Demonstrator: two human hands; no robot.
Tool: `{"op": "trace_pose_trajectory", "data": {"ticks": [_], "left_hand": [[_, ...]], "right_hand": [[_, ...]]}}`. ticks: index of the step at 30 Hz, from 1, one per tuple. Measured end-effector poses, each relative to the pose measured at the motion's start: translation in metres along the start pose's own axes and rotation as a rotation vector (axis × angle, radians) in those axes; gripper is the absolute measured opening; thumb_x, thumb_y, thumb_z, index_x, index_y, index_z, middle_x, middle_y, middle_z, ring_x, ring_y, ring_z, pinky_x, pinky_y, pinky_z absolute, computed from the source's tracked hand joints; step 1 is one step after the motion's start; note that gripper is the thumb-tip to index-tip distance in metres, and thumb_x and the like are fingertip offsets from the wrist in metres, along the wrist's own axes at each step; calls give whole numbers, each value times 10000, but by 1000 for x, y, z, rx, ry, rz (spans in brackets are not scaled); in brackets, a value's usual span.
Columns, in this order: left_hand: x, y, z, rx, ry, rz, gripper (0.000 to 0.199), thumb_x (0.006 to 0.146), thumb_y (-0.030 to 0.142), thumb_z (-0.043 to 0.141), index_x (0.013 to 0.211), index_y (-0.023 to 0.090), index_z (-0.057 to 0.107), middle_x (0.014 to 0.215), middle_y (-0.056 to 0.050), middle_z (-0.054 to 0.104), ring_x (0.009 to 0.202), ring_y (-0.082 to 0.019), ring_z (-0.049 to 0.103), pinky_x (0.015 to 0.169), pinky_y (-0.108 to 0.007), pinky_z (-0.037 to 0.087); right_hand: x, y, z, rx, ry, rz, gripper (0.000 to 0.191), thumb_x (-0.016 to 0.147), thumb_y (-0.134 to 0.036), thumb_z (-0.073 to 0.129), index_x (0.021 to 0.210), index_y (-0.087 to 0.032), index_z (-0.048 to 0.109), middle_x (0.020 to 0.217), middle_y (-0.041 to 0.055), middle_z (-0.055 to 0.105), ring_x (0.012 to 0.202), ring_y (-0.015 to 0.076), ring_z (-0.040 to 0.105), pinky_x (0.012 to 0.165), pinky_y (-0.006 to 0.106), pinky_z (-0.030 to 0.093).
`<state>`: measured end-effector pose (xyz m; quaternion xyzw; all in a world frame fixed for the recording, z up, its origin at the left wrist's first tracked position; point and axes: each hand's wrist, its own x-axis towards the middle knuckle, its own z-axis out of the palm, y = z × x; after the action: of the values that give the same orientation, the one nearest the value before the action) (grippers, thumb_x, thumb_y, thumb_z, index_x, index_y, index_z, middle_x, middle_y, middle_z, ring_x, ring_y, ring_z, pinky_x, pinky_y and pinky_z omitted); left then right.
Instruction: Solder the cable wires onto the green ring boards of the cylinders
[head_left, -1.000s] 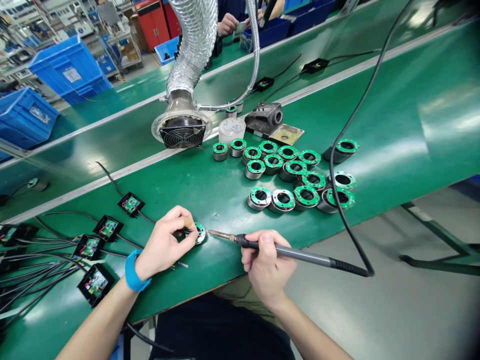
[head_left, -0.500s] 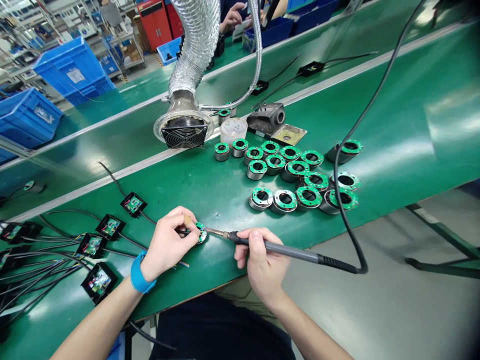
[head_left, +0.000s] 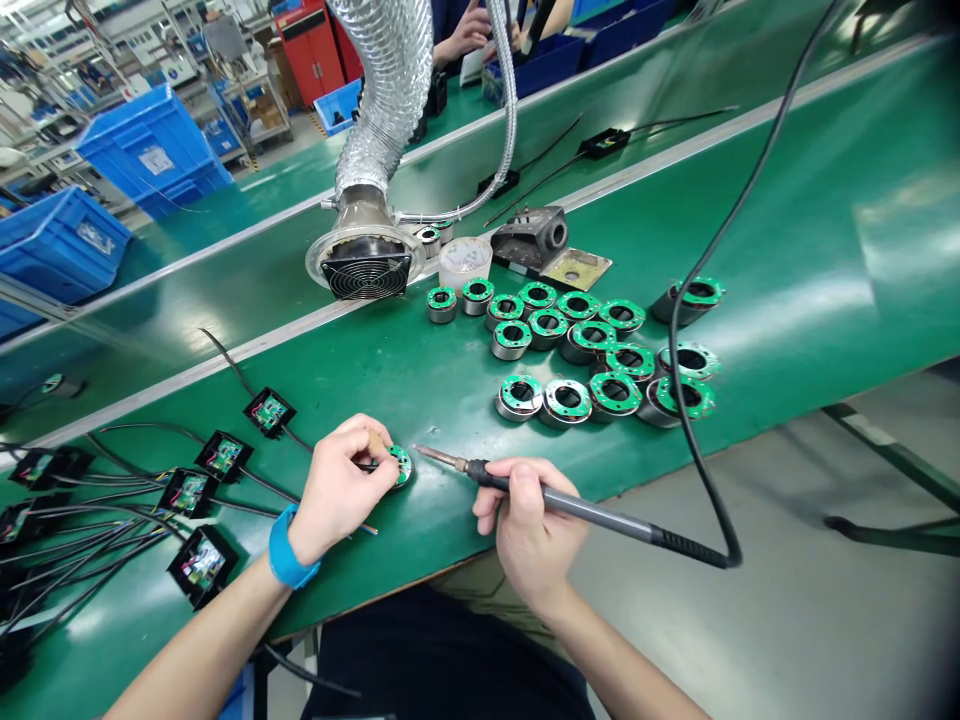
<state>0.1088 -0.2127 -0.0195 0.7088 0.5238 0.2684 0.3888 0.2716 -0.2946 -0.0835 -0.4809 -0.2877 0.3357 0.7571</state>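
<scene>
My left hand [head_left: 349, 485] is closed in a pinch on a thin black cable at a stator ring with a green circuit board [head_left: 403, 466]. The fingers hide much of the ring, and a tan cover shows on one finger. Bare coloured wire ends [head_left: 369, 529] stick out below this hand. In my right hand [head_left: 536, 530] is a soldering iron [head_left: 592, 506], held like a pen. Its tip points left, a small distance from the ring and not touching it. Several more stator rings with green boards [head_left: 568, 400] stand in rows behind the iron.
A fume extractor [head_left: 367, 270] hangs over the bench, beside a white tub [head_left: 465, 262] and an iron stand [head_left: 532, 235]. Open black boxes with circuit boards [head_left: 202, 565] and cables lie left. The iron's cord [head_left: 686, 430] loops at right. Across the bench, a co-worker's hand [head_left: 471, 30] shows.
The soldering iron has drawn back to the right, its tip leaving the ring. My left hand stays at the ring in the same pinch. The view has shifted slightly.
</scene>
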Motion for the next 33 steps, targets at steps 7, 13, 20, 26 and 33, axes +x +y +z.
{"op": "trace_pose_trajectory", "data": {"ticks": [7, 13, 20, 26, 33], "left_hand": [[1, 0, -1, 19, -18, 8, 177, 738, 165, 652, 576, 154, 583, 863, -36, 631, 582, -75, 441, 545, -231, 346], [-1, -1, -4, 41, -37, 23, 197, 757, 169, 642, 586, 160, 546, 851, -37, 623, 617, -91, 472, 557, -232, 349], [-5, -4, -8, 59, -26, 69, 167, 761, 125, 631, 608, 172, 584, 849, -47, 646, 717, -132, 567, 613, -249, 405], [-9, -15, -9, 16, -73, 104, 122, 698, 120, 671, 612, 177, 605, 842, -48, 660, 731, -143, 597, 605, -251, 426], [-12, -25, -12, 124, -60, 15, 408, 670, 259, 815, 1041, 204, 655, 940, -21, 730, 667, -135, 558, 589, -267, 430]], "right_hand": [[-2, 2, -5, -138, -123, -88, 188, 1060, -254, 547, 994, -212, 718, 673, -38, 700, 438, 89, 629, 464, 200, 533], [44, -5, -10, -660, -188, -620, 303, 1013, -166, 603, 1300, -241, 663, 1073, 92, 718, 913, 203, 737, 840, 354, 619], [86, 10, -24, -1045, -237, -782, 437, 1035, -226, 544, 1468, -167, 529, 1249, 188, 652, 1123, 321, 673, 932, 466, 593], [81, 20, -34, -1032, -282, -830, 430, 1050, -326, 524, 1443, -154, 559, 1212, 182, 653, 1055, 325, 679, 918, 449, 568], [78, 24, -33, -1060, -288, -846, 490, 1049, -420, 483, 1458, -160, 556, 1261, 198, 636, 1042, 361, 695, 908, 478, 562]]}}
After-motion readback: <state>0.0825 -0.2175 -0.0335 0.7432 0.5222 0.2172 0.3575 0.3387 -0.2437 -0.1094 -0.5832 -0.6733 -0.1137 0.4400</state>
